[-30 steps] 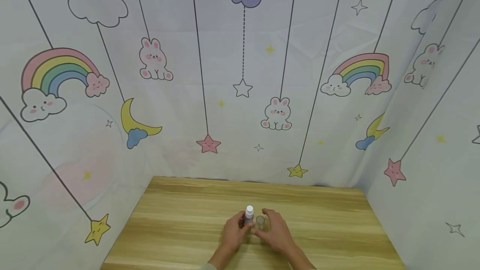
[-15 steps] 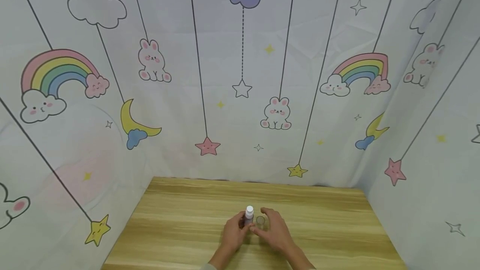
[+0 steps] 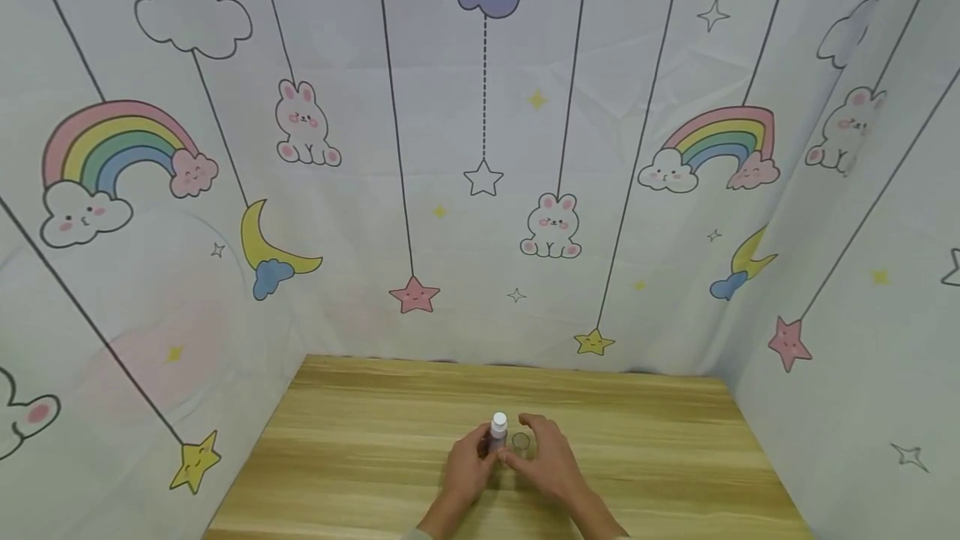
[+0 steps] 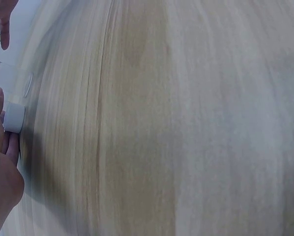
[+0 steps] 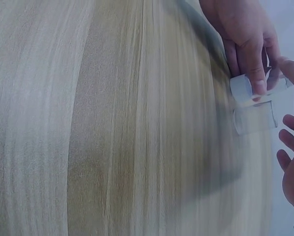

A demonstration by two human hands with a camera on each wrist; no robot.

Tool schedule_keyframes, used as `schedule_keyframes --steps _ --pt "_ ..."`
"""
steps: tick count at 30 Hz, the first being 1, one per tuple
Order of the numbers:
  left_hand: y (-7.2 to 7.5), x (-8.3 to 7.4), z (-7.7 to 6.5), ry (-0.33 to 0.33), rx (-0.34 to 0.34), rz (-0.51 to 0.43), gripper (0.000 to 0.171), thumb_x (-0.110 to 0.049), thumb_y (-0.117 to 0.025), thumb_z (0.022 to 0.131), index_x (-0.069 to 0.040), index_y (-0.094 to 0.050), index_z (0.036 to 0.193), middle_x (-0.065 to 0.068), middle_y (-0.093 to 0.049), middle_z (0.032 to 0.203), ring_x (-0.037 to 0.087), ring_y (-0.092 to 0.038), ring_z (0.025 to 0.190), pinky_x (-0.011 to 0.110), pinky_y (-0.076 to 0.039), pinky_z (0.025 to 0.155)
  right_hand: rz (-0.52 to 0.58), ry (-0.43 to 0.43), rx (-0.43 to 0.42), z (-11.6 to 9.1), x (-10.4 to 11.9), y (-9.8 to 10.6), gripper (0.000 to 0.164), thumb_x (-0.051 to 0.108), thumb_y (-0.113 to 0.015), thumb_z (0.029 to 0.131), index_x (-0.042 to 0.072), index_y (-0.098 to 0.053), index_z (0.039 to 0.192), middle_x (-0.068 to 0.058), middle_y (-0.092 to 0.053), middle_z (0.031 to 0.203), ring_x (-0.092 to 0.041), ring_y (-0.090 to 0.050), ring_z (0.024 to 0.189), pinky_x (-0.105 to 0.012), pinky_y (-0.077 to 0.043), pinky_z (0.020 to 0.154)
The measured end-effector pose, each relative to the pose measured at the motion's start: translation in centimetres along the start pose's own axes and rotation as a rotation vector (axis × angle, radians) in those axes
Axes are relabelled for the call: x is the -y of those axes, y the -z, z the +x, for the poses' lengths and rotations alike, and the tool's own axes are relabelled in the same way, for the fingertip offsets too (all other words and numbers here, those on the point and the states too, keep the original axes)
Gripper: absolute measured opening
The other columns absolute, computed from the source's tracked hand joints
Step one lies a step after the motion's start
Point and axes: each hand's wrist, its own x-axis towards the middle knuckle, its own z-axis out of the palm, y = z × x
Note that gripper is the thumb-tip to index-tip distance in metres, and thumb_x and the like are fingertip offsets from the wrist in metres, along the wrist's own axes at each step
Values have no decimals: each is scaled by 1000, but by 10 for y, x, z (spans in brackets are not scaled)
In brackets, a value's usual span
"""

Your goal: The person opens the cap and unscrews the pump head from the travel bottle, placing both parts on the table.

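Near the middle of the table stands a small bottle (image 3: pixel 497 441) with a white cap and a pale body. My left hand (image 3: pixel 467 468) grips it by its sides, thumb towards me. Just right of it is a small clear cup (image 3: pixel 521 442), its round rim facing up. My right hand (image 3: pixel 557 467) arches beside the cup, fingers spread and loosely bent, with the thumb reaching to the bottle. In the right wrist view, the bottle's white base (image 5: pixel 241 88) sits on the wood, and the cup (image 5: pixel 255 118) stands close beside it, apart from the right fingers.
The wood-grain table (image 3: pixel 360 415) extends around both hands. A white cloth backdrop (image 3: pixel 480 273) printed with rainbows, rabbits and stars encloses its back and sides.
My right thumb and fingers have shifted slightly left towards the bottle. The left hand, bottle and cup stay in place.
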Motion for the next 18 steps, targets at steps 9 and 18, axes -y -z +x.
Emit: schedule_keyframes --steps 9,18 --pt "1 -1 0 9 4 21 41 -17 -82 92 -6 -70 130 16 -76 121 30 -76 104 42 -63 86 -9 35 -34 5 5 0 67 43 -86 89 3 -63 137 -12 -68 132 -36 -61 127 -59 -50 106" --pt "2 -3 0 -7 -2 -6 37 -5 -80 93 -3 -70 128 18 -76 118 33 -77 102 42 -64 85 0 75 -70 11 13 1 63 38 -88 87 2 -65 134 -12 -70 128 -36 -63 123 -60 -51 103"
